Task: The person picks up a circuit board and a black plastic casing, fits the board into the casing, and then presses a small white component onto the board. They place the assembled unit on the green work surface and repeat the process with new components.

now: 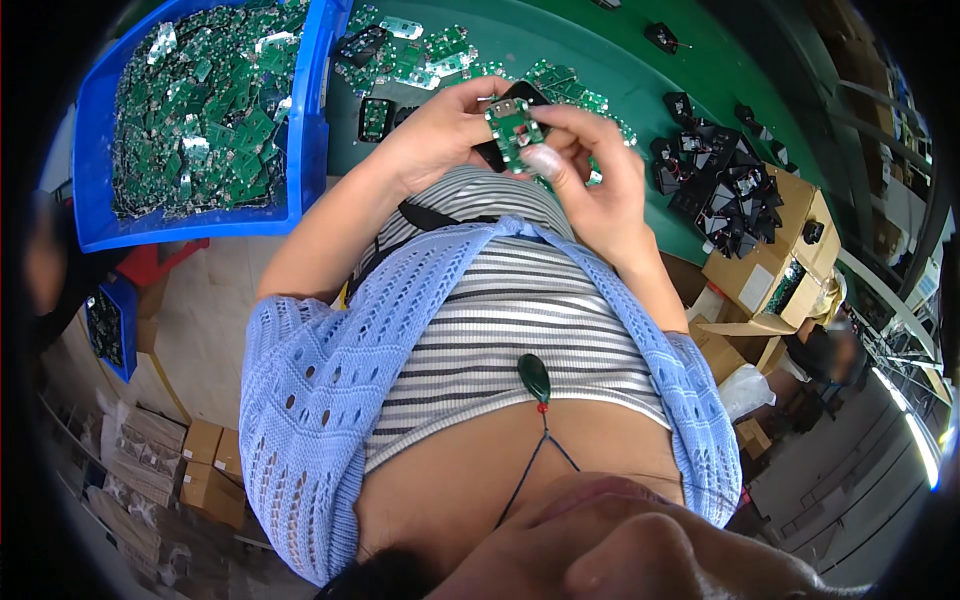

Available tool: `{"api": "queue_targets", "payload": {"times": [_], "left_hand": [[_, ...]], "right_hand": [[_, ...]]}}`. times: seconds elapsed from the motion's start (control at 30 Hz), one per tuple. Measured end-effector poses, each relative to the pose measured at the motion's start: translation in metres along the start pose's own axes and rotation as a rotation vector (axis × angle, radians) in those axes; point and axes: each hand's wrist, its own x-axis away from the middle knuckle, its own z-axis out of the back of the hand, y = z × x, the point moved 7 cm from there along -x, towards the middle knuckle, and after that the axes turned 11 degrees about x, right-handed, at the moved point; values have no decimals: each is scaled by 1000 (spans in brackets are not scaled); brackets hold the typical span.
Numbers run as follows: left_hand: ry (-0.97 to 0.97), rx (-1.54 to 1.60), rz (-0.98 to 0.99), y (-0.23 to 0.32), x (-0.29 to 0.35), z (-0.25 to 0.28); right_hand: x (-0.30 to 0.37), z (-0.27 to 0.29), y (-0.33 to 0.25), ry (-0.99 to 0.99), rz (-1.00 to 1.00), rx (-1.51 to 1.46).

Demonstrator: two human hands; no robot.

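Observation:
Both my hands are raised together over the green table (640,90). My left hand (435,135) grips a small black plastic housing (522,93), its thumb resting by the edge of a small green circuit board (513,128). My right hand (595,185) pinches that board from the right, forefinger on top and thumb below. The board lies against the housing, most of which is hidden behind the board and my fingers.
A large blue bin (305,140) full of green circuit boards stands at the upper left. Loose boards (420,55) lie on the table beyond my hands. Black housings (725,190) are heaped on a cardboard box (770,270) at the right. Cardboard boxes (205,465) sit on the floor.

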Motion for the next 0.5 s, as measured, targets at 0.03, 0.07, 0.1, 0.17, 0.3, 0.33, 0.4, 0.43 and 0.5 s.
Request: {"api": "queue_targets", "payload": {"times": [0.03,0.07,0.1,0.17,0.3,0.33,0.4,0.43,0.5], "left_hand": [[-32,-14,-41,2,-1,0],[-64,-27,-82,5,-2,-1],[-62,-91,-118,6,-3,-1],[-42,-128,-170,10,-1,-3],[10,-31,-215,16,9,-11],[10,-32,-215,16,8,-12],[68,-86,-268,21,8,-8],[71,-86,-269,21,7,-5],[44,-378,-459,32,6,-4]], "right_hand": [[0,-2,-5,-18,40,58],[1,-4,-9,-37,81,115],[1,-2,-8,7,127,179],[-2,0,-7,50,246,267],[-3,5,-3,159,229,184],[-2,4,-2,159,230,184],[-3,1,0,141,205,233],[-3,0,-7,119,285,344],[-9,6,-16,154,376,399]]}}
